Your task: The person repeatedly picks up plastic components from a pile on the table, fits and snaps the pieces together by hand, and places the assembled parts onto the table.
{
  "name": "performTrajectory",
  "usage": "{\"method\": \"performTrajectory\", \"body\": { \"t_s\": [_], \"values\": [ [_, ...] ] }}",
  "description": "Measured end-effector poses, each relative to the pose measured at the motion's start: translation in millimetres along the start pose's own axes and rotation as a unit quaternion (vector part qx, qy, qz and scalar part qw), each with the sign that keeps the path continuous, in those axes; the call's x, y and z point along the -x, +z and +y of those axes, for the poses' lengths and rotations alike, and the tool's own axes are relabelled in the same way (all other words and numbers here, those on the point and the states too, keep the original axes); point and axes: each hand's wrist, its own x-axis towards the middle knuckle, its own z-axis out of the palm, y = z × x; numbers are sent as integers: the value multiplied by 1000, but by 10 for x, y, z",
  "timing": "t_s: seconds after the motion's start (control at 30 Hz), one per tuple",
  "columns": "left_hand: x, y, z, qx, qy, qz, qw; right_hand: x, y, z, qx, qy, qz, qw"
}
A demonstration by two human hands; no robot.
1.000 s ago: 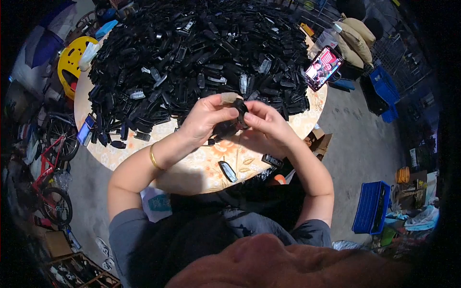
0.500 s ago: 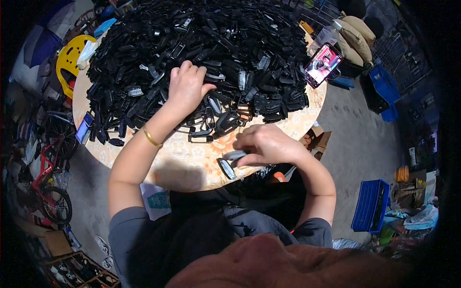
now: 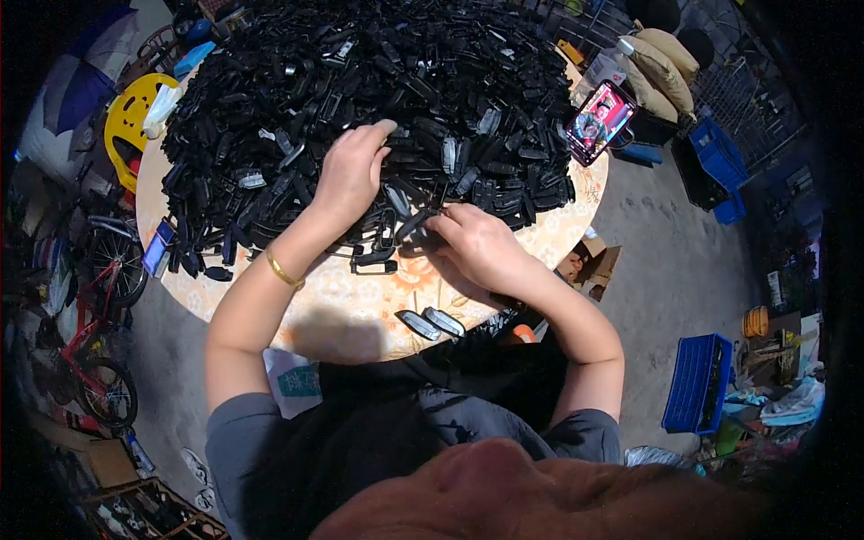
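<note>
A big heap of small, long black plastic parts (image 3: 297,81) covers most of the round table. My left hand (image 3: 353,171) rests on the heap's near side, its fingers stretched forward and the thumb apart; nothing shows in its grasp. At the heap's near edge, the fingers of my right hand (image 3: 481,247) close on a dark plastic part (image 3: 412,223), partly hidden by the fingertips. Two black parts with silver-grey insides, a left one (image 3: 418,324) and a right one (image 3: 445,321), lie side by side by the table's near edge.
The table (image 3: 351,301) has a pale flowered cover. A lit phone (image 3: 603,123) stands at its right edge, and a blue flat object (image 3: 158,247) lies at its left edge. Blue crates (image 3: 696,385), a cardboard box (image 3: 601,270) and a red bicycle (image 3: 90,324) stand around it.
My right hand has moved from the near edge up to the heap, leaving a second silver-grey part beside the first. The left hand's fingers have shifted slightly to the right.
</note>
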Motion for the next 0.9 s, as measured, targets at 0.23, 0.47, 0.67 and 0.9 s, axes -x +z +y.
{"method": "performTrajectory", "body": {
  "t_s": [0.23, 0.47, 0.67, 0.9],
  "values": [
    [-2, -115, 55, 536, -262, -188, 781, -23, -231, 102, -231, 138, -2, 963],
    [27, -157, 235, 637, -274, -271, 668, -61, -112, 331, -494, 259, 13, 830],
    [18, -177, 300, 480, -309, -313, 759, -52, -79, 387, -511, 263, 89, 813],
    [185, -56, 457, 603, -254, -222, 723, -126, -183, 117, -670, 283, 180, 663]
  ]
}}
